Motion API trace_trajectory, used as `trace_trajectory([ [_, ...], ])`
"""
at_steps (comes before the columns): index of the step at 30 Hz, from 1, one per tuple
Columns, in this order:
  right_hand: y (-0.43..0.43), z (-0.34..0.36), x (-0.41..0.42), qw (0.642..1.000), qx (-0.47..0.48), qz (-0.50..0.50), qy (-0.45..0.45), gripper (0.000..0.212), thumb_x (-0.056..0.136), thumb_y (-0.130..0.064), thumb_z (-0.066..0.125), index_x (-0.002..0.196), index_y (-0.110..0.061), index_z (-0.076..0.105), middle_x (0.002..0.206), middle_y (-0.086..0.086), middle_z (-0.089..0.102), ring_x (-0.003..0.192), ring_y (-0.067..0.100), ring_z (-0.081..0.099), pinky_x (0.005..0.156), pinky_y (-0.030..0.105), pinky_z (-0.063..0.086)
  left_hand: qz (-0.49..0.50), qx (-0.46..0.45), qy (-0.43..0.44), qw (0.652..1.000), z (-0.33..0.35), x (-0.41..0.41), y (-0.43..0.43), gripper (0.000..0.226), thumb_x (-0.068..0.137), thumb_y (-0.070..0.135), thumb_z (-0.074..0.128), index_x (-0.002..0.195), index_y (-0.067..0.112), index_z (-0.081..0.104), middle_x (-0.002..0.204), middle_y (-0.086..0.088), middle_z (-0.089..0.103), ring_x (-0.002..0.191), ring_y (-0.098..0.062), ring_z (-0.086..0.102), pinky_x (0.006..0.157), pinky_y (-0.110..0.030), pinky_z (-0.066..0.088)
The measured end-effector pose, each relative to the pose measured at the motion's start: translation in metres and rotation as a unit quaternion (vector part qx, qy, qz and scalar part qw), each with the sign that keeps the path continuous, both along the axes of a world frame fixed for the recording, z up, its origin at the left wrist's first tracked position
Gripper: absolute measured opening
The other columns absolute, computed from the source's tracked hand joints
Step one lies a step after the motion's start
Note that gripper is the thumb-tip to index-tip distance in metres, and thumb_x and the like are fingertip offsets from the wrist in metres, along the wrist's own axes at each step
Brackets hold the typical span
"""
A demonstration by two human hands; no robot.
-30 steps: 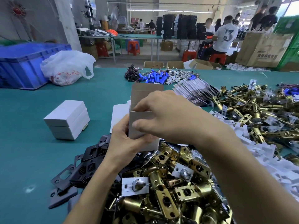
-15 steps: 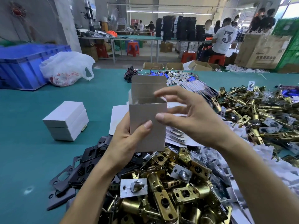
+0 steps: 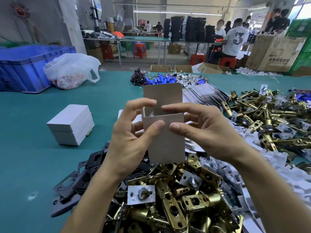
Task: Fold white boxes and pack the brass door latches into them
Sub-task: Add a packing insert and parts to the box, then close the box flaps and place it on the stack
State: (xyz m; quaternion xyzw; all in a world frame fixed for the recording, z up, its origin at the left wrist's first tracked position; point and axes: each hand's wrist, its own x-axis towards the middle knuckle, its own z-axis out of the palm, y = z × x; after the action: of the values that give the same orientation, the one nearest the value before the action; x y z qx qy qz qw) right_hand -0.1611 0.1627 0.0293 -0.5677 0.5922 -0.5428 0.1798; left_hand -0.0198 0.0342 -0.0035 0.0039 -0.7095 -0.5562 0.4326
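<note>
Both grips pinch the open white box [image 3: 166,145], thumbs of left hand [image 3: 129,140] and right hand [image 3: 210,132] on its front wall: squeeze too hard and it could crease.

A factory packing hall: long green worktables [image 3: 33,148], heaped brass latches [image 3: 170,209], a blue crate [image 3: 25,68], seated workers [image 3: 235,42], cartons [image 3: 272,52].

- A small pale card box [image 3: 165,145] stands upright in the air above the near heap, held between the left hand [image 3: 129,140] and the right hand [image 3: 207,132]. Its mouth is open, and the rounded lid flap sticks straight up at the back.
- Two closed white boxes [image 3: 70,125] lie stacked on the green table [image 3: 33,157], at left.
- Shiny brass door latches [image 3: 176,207], tubular with flat faceplates, lie tangled in a heap nearest the camera. A second heap [image 3: 269,118] spreads at right.
</note>
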Motion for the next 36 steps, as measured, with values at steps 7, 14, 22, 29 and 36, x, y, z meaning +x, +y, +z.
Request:
trace_trajectory([
  [7,0.003,-0.004,0.002,0.996,-0.071,0.029,-0.046,0.040,0.086,-0.013,0.069,0.117,-0.036,0.058,0.115,0.012,0.066,0.094,0.039,0.067,0.082,0.053,0.058,-0.008,0.035,0.044,0.998,0.005,0.002,0.003,0.051,0.079,0.023,0.079,0.110,0.052,0.051,0.115,-0.001,0.073,0.083,-0.027,0.076,0.062,-0.034,0.062],
  [14,0.005,-0.008,0.004,0.993,-0.093,-0.015,-0.075,0.032,0.071,-0.027,0.081,0.092,-0.031,0.057,0.096,0.013,0.069,0.078,0.038,0.065,0.067,0.045,0.057,0.016,0.001,0.024,1.000,0.002,0.000,0.006,0.024,0.085,0.022,0.079,0.099,0.037,0.065,0.099,0.013,0.074,0.079,-0.012,0.075,0.059,-0.025,0.059],
  [22,0.003,-0.005,0.005,0.992,-0.103,-0.039,-0.065,0.027,0.081,-0.026,0.074,0.090,-0.024,0.049,0.087,-0.007,0.067,0.079,0.014,0.066,0.065,0.028,0.053,0.045,-0.002,-0.035,0.998,0.002,0.001,0.009,0.026,0.074,0.035,0.085,0.088,0.032,0.064,0.089,0.007,0.075,0.076,-0.018,0.076,0.060,-0.055,0.059],
  [29,0.001,0.006,0.007,0.984,-0.122,-0.018,-0.130,0.018,0.090,-0.045,0.062,0.102,-0.032,0.067,0.074,-0.011,0.067,0.071,0.005,0.067,0.059,0.022,0.054,0.019,0.013,-0.020,1.000,0.004,0.001,0.006,0.047,0.066,0.029,0.086,0.094,0.045,0.052,0.104,0.006,0.074,0.078,-0.025,0.076,0.060,-0.040,0.064],
  [36,0.003,0.010,0.001,0.992,-0.115,-0.033,-0.033,0.020,0.082,0.001,0.070,0.086,-0.018,0.066,0.080,-0.003,0.072,0.073,0.011,0.070,0.063,0.024,0.056,0.014,0.000,-0.009,1.000,0.000,-0.001,0.008,0.032,0.069,0.027,0.084,0.092,0.033,0.062,0.109,-0.005,0.073,0.082,-0.031,0.076,0.058,-0.044,0.063],
])
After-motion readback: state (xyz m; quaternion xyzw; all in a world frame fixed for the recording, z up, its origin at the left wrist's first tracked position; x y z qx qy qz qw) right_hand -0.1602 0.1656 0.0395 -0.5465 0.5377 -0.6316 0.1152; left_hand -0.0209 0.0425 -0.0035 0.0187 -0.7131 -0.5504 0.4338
